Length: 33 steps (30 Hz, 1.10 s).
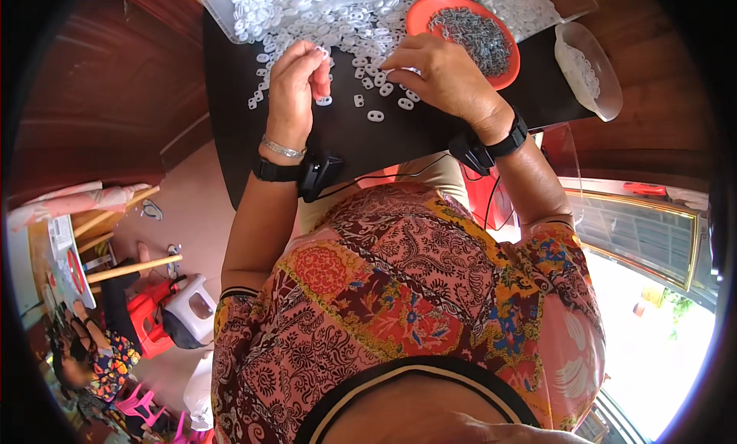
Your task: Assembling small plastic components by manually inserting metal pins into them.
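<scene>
Dark and smooth, the counter [399,133] is sitting in front of a person in a bright patterned shirt, and lots of small white plastic pieces [322,18] are lying in a big heap at its far side. The orange bowl [418,14] is the thing to look from. It is holding a pile of little grey metal bits [474,33]. The right hand [445,75] is resting just beside the orange bowl, on the near side, palm down, with its fingers [401,62] bending down onto loose white pieces; I cannot tell if they are pinching one. The left hand [295,87] is standing up further to the left of the orange bowl, and its fingers [321,64] are pressing together around one small white piece [325,54]. More white pieces are lying loose between the two hands. A clear bowl [606,98] with white bits is sitting to the right of the orange bowl. Both wrists are wearing black bands.
</scene>
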Available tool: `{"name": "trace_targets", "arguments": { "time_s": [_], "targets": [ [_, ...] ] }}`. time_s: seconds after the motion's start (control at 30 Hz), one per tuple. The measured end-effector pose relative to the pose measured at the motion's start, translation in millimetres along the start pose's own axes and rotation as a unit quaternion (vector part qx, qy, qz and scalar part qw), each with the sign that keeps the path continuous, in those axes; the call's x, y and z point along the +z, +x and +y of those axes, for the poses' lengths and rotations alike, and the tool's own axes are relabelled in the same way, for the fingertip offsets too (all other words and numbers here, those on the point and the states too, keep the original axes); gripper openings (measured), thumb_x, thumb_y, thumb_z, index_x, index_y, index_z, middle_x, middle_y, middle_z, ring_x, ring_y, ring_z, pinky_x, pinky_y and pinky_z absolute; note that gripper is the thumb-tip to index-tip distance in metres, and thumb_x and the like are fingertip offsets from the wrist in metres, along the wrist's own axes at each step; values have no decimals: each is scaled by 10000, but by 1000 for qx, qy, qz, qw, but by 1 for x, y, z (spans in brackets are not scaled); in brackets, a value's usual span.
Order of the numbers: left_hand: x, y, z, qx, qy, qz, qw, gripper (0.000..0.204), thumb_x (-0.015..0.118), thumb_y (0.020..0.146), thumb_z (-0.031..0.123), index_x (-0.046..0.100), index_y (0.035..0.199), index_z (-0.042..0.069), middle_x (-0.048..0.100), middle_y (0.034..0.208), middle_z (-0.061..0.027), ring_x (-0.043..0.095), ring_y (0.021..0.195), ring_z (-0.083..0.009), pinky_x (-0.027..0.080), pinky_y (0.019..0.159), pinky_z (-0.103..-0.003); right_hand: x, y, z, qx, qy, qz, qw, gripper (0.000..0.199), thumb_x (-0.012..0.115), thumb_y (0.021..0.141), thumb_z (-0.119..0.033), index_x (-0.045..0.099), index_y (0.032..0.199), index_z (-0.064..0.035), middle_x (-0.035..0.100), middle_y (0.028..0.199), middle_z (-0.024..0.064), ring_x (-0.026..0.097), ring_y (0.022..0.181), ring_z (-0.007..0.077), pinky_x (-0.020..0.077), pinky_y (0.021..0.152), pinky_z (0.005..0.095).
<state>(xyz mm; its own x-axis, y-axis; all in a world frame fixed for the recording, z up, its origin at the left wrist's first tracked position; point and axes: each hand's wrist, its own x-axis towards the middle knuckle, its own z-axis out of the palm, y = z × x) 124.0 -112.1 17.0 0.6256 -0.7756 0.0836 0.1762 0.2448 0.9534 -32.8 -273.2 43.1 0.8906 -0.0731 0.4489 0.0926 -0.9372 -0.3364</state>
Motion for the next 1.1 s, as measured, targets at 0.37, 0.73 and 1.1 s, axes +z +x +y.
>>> {"name": "trace_targets", "arguments": {
  "time_s": [0.37, 0.73, 1.1],
  "targets": [
    [3, -2, 1, 5, -1, 5, 1000, 162, 521, 862, 154, 544, 745, 45, 498, 601, 2, 444, 487, -77, 318, 445, -205, -27, -2, 49, 9, -204, 46, 978, 142, 656, 790, -173, 680, 907, -97, 639, 834, 87, 617, 819, 289, 499, 711, 380],
    [4, -3, 2, -4, 42, 1, 999, 171, 512, 865, 165, 545, 753, 39, 489, 594, 6, 425, 472, -71, 307, 437, -207, -21, -11, 132, 62, -307, -61, 948, 206, 542, 823, -173, 683, 973, -153, 646, 922, 70, 617, 906, 262, 500, 781, 411],
    [5, -3, 2, -18, 46, 1, 999, 182, 512, 868, 171, 545, 750, 36, 484, 587, 7, 421, 478, -71, 307, 443, -208, -46, -17, 114, 143, -238, -94, 956, 141, 559, 806, -168, 664, 897, -147, 644, 907, 64, 619, 887, 268, 500, 758, 408]
  ]
}}
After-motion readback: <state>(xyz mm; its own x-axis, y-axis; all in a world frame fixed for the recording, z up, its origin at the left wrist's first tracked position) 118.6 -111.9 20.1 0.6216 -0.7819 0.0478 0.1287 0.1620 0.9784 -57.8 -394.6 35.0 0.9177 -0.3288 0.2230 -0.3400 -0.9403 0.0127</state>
